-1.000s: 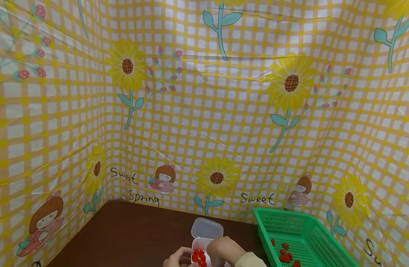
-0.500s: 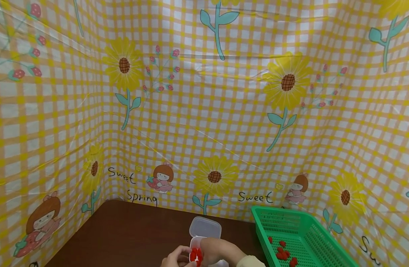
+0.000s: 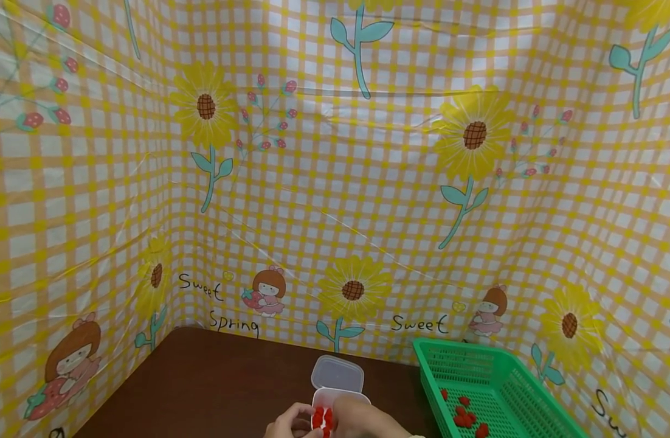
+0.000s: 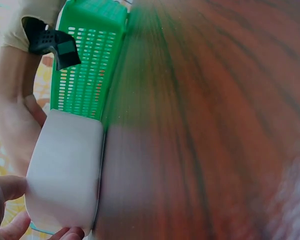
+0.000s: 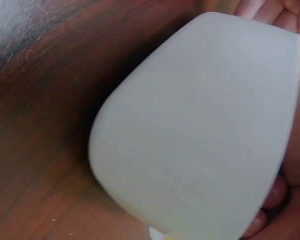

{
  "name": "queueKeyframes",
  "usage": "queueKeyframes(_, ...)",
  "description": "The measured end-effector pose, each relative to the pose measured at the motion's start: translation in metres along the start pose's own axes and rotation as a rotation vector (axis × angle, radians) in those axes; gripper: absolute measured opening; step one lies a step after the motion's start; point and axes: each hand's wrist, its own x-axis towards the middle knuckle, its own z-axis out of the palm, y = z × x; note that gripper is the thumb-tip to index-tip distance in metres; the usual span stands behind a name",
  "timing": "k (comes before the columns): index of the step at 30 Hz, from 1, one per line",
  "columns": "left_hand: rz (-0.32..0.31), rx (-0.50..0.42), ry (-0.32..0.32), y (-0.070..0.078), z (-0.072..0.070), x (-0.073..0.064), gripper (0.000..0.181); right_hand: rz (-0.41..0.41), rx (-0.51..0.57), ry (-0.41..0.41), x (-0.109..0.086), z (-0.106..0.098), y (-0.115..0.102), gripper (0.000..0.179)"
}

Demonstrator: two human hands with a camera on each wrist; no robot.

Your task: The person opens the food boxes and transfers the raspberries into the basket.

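A white plastic box (image 3: 343, 396) stands near the front of the dark table, with small red pieces (image 3: 322, 420) inside at its left end. My left hand (image 3: 287, 424) grips the box at that end. In the left wrist view, the thumb (image 4: 12, 187) presses the box wall (image 4: 65, 170) and fingertips (image 4: 72, 233) curl against its near end. My right hand (image 3: 354, 415) reaches down into the box from the right, its fingers hidden in the head view. In the right wrist view the box's side (image 5: 190, 130) fills the middle, with fingertips (image 5: 275, 192) at its rim.
A translucent lid (image 3: 337, 374) lies right behind the box. To the right stands a green perforated basket (image 3: 499, 386) holding several red strawberry-like pieces (image 3: 463, 417). A checked, flowered cloth (image 3: 324, 201) walls the dark wooden table (image 3: 220, 377) at the back and sides.
My right hand has moved left inside the box toward the red pieces, then back slightly right. The left hand keeps its grip. The head view has shifted slightly.
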Motion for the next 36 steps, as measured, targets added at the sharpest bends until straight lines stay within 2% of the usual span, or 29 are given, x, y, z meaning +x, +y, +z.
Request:
queueKeyframes(2, -0.012, 0.008, 0.005, 0.001, 0.0, 0.001, 0.035, 0.079, 0.056, 0.042, 0.0, -0.001, -0.001, 0.013)
queueKeyframes(3, -0.016, 0.011, 0.007, 0.002, 0.0, 0.001, 0.035, 0.052, -0.072, 0.067, 0.0, -0.002, 0.001, 0.018)
queueKeyframes(7, -0.031, 0.028, 0.019, 0.005, -0.001, 0.003, 0.035, 0.112, -0.066, 0.154, 0.007, -0.001, 0.007, 0.018)
queueKeyframes(11, -0.02, 0.035, 0.023, 0.007, -0.001, 0.003, 0.035, 0.112, -0.003, 0.22, 0.012, 0.004, 0.011, 0.019)
queueKeyframes(18, 0.0, 0.017, 0.014, 0.005, -0.002, 0.005, 0.037, 0.076, -0.014, 0.348, 0.013, 0.012, 0.008, 0.02)
queueKeyframes(26, 0.024, -0.006, -0.016, -0.001, -0.003, 0.004, 0.042, 0.123, 0.149, 0.336, 0.017, 0.018, 0.011, 0.016)
queueKeyframes(30, 0.028, 0.012, -0.045, -0.005, -0.004, 0.003, 0.041, 0.105, 0.143, 0.353, 0.018, 0.021, 0.015, 0.016)
queueKeyframes(36, 0.085, 0.033, -0.083, -0.011, -0.006, 0.004, 0.038, 0.132, 0.176, 0.342, 0.019, 0.025, 0.018, 0.018)
